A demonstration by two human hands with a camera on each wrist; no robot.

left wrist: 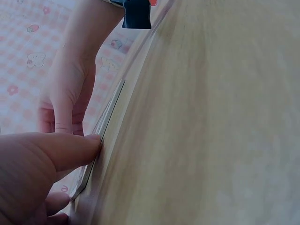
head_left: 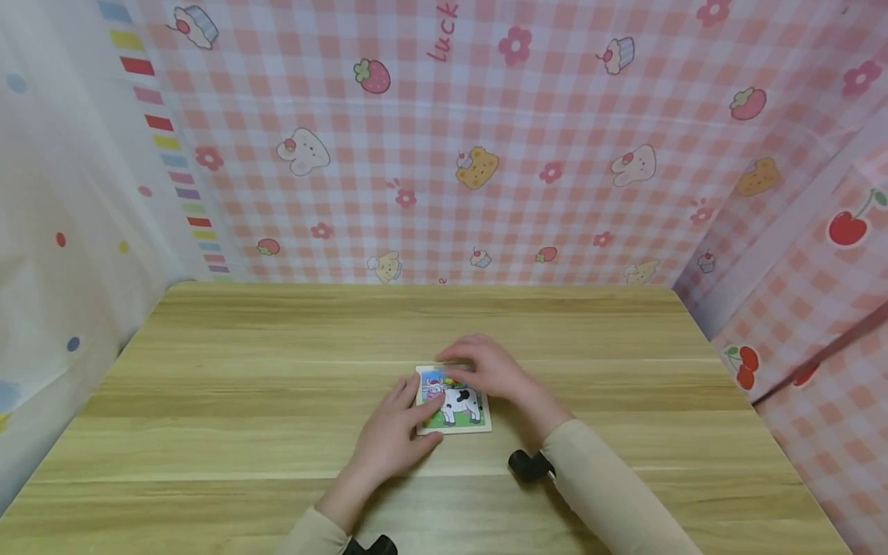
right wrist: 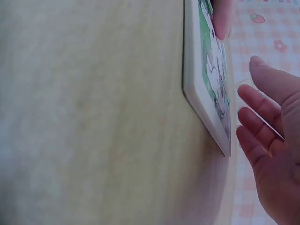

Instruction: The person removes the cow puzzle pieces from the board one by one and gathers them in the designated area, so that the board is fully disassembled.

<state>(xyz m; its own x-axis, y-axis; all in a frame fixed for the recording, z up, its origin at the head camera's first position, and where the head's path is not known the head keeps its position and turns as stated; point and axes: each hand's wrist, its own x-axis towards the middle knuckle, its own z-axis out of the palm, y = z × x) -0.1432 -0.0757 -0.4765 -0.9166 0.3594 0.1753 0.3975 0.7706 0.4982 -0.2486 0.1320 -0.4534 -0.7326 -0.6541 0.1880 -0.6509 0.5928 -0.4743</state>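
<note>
A small square board with a cow picture [head_left: 462, 408] lies flat on the wooden table, its pale border showing around the green and blue scene. My left hand [head_left: 394, 432] holds it at the left side: the thumb presses the near edge, one finger lies across the cow, and other fingers run along the left edge. In the left wrist view the thumb [left wrist: 79, 149] meets the board's thin edge [left wrist: 110, 110]. Over the far right part hovers my right hand [head_left: 489, 368], fingers loosely bent. The right wrist view shows these fingers [right wrist: 258, 101] apart from the board, holding nothing.
The wooden table [head_left: 277, 331] reaches back to a pink checked curtain [head_left: 444, 116] with printed fruit and animals. A dotted white curtain [head_left: 69, 231] hangs at the left. Black wrist-camera mounts [head_left: 530, 465] sit by both sleeves.
</note>
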